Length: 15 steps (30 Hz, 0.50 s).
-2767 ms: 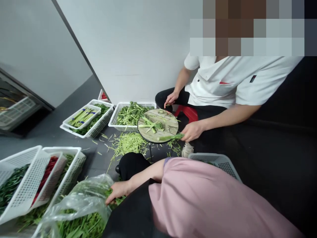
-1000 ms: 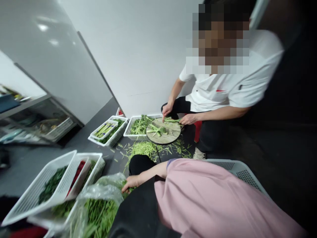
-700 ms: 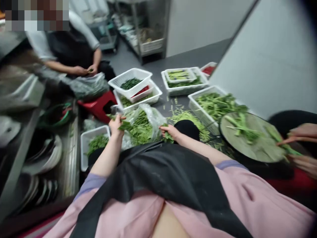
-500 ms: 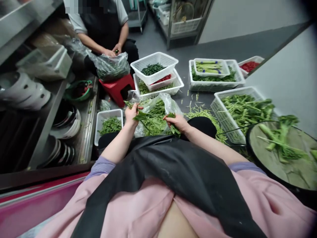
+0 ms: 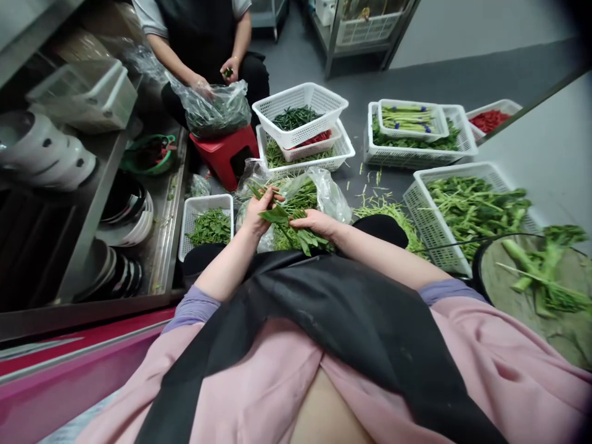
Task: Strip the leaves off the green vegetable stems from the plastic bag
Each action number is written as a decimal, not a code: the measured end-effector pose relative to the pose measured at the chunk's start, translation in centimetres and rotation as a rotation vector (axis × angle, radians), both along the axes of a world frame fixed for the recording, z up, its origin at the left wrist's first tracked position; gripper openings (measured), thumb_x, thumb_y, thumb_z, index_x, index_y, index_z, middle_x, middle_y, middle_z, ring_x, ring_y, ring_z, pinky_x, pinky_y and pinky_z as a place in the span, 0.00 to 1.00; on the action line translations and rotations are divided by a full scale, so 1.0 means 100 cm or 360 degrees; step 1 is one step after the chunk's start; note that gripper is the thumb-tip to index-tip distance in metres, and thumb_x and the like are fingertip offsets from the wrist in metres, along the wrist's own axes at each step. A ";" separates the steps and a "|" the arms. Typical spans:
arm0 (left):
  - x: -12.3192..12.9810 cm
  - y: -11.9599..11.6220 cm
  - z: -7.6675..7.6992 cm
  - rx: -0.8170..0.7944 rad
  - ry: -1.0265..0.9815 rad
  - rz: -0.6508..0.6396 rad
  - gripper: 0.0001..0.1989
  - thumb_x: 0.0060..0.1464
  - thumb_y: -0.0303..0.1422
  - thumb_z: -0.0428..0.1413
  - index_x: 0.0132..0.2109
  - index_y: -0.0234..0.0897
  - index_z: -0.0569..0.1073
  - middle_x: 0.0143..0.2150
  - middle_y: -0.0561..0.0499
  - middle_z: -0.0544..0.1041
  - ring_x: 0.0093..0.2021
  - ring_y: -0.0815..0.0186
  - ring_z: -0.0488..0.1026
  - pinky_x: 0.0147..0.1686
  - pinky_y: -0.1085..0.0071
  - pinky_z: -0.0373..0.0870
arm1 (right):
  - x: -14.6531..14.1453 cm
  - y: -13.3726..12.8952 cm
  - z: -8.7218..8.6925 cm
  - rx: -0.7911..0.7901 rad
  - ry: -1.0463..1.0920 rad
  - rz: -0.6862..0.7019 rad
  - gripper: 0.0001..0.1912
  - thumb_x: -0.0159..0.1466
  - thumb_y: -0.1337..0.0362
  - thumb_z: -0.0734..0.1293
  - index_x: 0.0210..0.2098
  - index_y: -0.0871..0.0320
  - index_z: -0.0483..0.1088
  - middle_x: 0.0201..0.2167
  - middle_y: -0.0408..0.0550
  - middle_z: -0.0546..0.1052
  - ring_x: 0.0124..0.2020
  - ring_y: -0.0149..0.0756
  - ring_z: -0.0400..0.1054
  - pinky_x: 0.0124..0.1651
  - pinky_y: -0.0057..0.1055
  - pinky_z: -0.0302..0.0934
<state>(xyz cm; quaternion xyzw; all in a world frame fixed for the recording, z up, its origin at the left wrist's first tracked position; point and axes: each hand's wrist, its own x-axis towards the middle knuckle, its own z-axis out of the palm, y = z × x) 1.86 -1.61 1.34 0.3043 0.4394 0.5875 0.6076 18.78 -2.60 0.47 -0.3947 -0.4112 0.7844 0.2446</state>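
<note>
My left hand (image 5: 259, 213) is closed on some leafy green stems (image 5: 276, 215), whose leaves point toward my other hand. Close beside it on the right, my right hand (image 5: 315, 223) grips a bunch of leafy greens (image 5: 305, 239) that hangs over the apron edge. The two bunches nearly meet; whether they touch I cannot tell. Behind and below both hands lies an open clear plastic bag (image 5: 327, 196) with more green stems in it. A small white basket (image 5: 183, 237) of green leaves stands to the left of my left hand.
Across from me a person's hands (image 5: 230, 69) work over a bagged pile on a red stool (image 5: 222, 154). Stacked white baskets (image 5: 300, 137) stand ahead. Baskets of greens (image 5: 419, 206) and a round wooden board (image 5: 499, 290) are at right. Metal shelving (image 5: 160, 246) lines the left.
My right hand has moved left with its greens, close to my left hand. The view has shifted slightly. The person's hands opposite have moved apart, one now at the bag.
</note>
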 end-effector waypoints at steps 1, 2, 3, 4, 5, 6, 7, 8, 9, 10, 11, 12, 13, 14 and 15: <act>0.001 0.003 -0.002 -0.0033 0.0010 0.0007 0.15 0.48 0.40 0.64 0.36 0.33 0.73 0.24 0.53 0.76 0.16 0.76 0.64 0.18 0.79 0.61 | 0.002 0.002 -0.003 -0.0027 0.0010 -0.0003 0.16 0.43 0.64 0.76 0.30 0.63 0.73 0.23 0.42 0.74 0.24 0.28 0.64 0.31 0.27 0.59; 0.001 0.005 -0.005 -0.0066 0.0022 0.0029 0.15 0.48 0.40 0.64 0.35 0.32 0.73 0.24 0.52 0.76 0.16 0.76 0.63 0.18 0.78 0.61 | 0.005 0.004 -0.005 -0.0050 0.0022 -0.0012 0.15 0.45 0.64 0.75 0.30 0.64 0.73 0.22 0.42 0.74 0.23 0.27 0.63 0.29 0.26 0.58; 0.002 0.008 -0.007 -0.0100 0.0039 0.0060 0.15 0.48 0.40 0.64 0.35 0.32 0.72 0.23 0.52 0.76 0.16 0.76 0.62 0.17 0.78 0.60 | 0.008 0.007 -0.008 -0.0081 0.0034 -0.0019 0.13 0.47 0.64 0.74 0.30 0.63 0.73 0.21 0.42 0.73 0.22 0.27 0.62 0.27 0.26 0.58; 0.002 0.011 -0.008 -0.0132 0.0061 0.0093 0.14 0.48 0.40 0.63 0.34 0.32 0.72 0.23 0.52 0.76 0.15 0.76 0.62 0.17 0.78 0.59 | 0.011 0.009 -0.010 -0.0133 0.0043 -0.0010 0.11 0.49 0.63 0.73 0.30 0.63 0.73 0.20 0.42 0.71 0.21 0.27 0.61 0.25 0.26 0.57; 0.001 0.013 -0.010 -0.0156 0.0083 0.0124 0.14 0.49 0.40 0.63 0.33 0.32 0.72 0.23 0.51 0.76 0.14 0.76 0.61 0.16 0.77 0.58 | 0.014 0.011 -0.012 -0.0200 0.0057 0.0015 0.10 0.52 0.63 0.72 0.30 0.63 0.72 0.19 0.42 0.70 0.19 0.27 0.60 0.23 0.26 0.56; 0.001 0.016 -0.011 -0.0171 0.0103 0.0148 0.14 0.49 0.40 0.62 0.33 0.32 0.72 0.24 0.51 0.76 0.14 0.77 0.60 0.16 0.77 0.57 | 0.016 0.012 -0.014 -0.0272 0.0081 0.0052 0.09 0.54 0.63 0.70 0.30 0.63 0.71 0.18 0.41 0.69 0.17 0.26 0.58 0.21 0.26 0.55; 0.001 0.018 -0.011 -0.0184 0.0120 0.0171 0.14 0.50 0.40 0.62 0.33 0.32 0.72 0.24 0.50 0.76 0.13 0.77 0.59 0.15 0.77 0.56 | 0.019 0.014 -0.015 -0.0334 0.0116 0.0089 0.08 0.56 0.63 0.68 0.30 0.62 0.69 0.18 0.41 0.68 0.16 0.26 0.57 0.20 0.26 0.54; 0.001 0.019 -0.011 -0.0196 0.0132 0.0189 0.14 0.50 0.40 0.62 0.32 0.32 0.71 0.24 0.50 0.76 0.13 0.77 0.59 0.15 0.77 0.55 | 0.021 0.015 -0.016 -0.0380 0.0159 0.0120 0.07 0.57 0.63 0.67 0.30 0.62 0.68 0.18 0.40 0.67 0.15 0.26 0.56 0.18 0.25 0.53; 0.001 0.020 -0.010 -0.0205 0.0138 0.0206 0.14 0.49 0.40 0.62 0.32 0.32 0.71 0.24 0.50 0.76 0.13 0.77 0.60 0.15 0.77 0.55 | 0.022 0.016 -0.017 -0.0410 0.0206 0.0148 0.07 0.58 0.63 0.66 0.30 0.61 0.67 0.18 0.40 0.66 0.15 0.26 0.55 0.17 0.25 0.52; 0.001 0.021 -0.009 -0.0214 0.0138 0.0221 0.15 0.49 0.40 0.62 0.32 0.32 0.71 0.24 0.50 0.76 0.13 0.77 0.60 0.15 0.77 0.55 | 0.024 0.017 -0.018 -0.0429 0.0249 0.0169 0.07 0.59 0.63 0.65 0.30 0.61 0.65 0.18 0.39 0.65 0.14 0.26 0.54 0.17 0.25 0.51; 0.001 0.022 -0.008 -0.0227 0.0133 0.0231 0.15 0.49 0.40 0.63 0.32 0.32 0.71 0.23 0.50 0.76 0.13 0.77 0.60 0.15 0.78 0.55 | 0.025 0.018 -0.019 -0.0441 0.0280 0.0185 0.07 0.59 0.63 0.65 0.30 0.61 0.65 0.18 0.39 0.65 0.14 0.26 0.54 0.16 0.25 0.50; 0.000 0.023 -0.008 -0.0242 0.0125 0.0240 0.15 0.49 0.40 0.63 0.31 0.32 0.70 0.23 0.50 0.76 0.13 0.77 0.60 0.15 0.78 0.56 | 0.026 0.018 -0.020 -0.0449 0.0297 0.0197 0.07 0.59 0.63 0.65 0.30 0.61 0.64 0.18 0.39 0.65 0.15 0.26 0.54 0.16 0.24 0.50; 0.000 0.024 -0.007 -0.0251 0.0112 0.0253 0.15 0.49 0.39 0.63 0.31 0.32 0.70 0.22 0.50 0.76 0.13 0.77 0.60 0.15 0.78 0.56 | 0.027 0.019 -0.021 -0.0455 0.0302 0.0208 0.07 0.58 0.63 0.66 0.30 0.61 0.64 0.18 0.40 0.65 0.15 0.26 0.55 0.16 0.24 0.51; -0.001 0.025 -0.007 -0.0249 0.0093 0.0270 0.14 0.49 0.39 0.63 0.31 0.32 0.70 0.22 0.51 0.75 0.13 0.77 0.60 0.15 0.78 0.56 | 0.028 0.019 -0.022 -0.0457 0.0298 0.0219 0.07 0.57 0.64 0.66 0.30 0.61 0.65 0.18 0.40 0.65 0.16 0.26 0.56 0.16 0.24 0.51; -0.002 0.026 -0.006 -0.0235 0.0071 0.0287 0.14 0.50 0.38 0.62 0.31 0.32 0.70 0.22 0.51 0.75 0.13 0.77 0.61 0.15 0.78 0.57 | 0.028 0.019 -0.022 -0.0459 0.0288 0.0231 0.07 0.57 0.64 0.66 0.30 0.61 0.65 0.18 0.41 0.66 0.16 0.27 0.57 0.17 0.24 0.52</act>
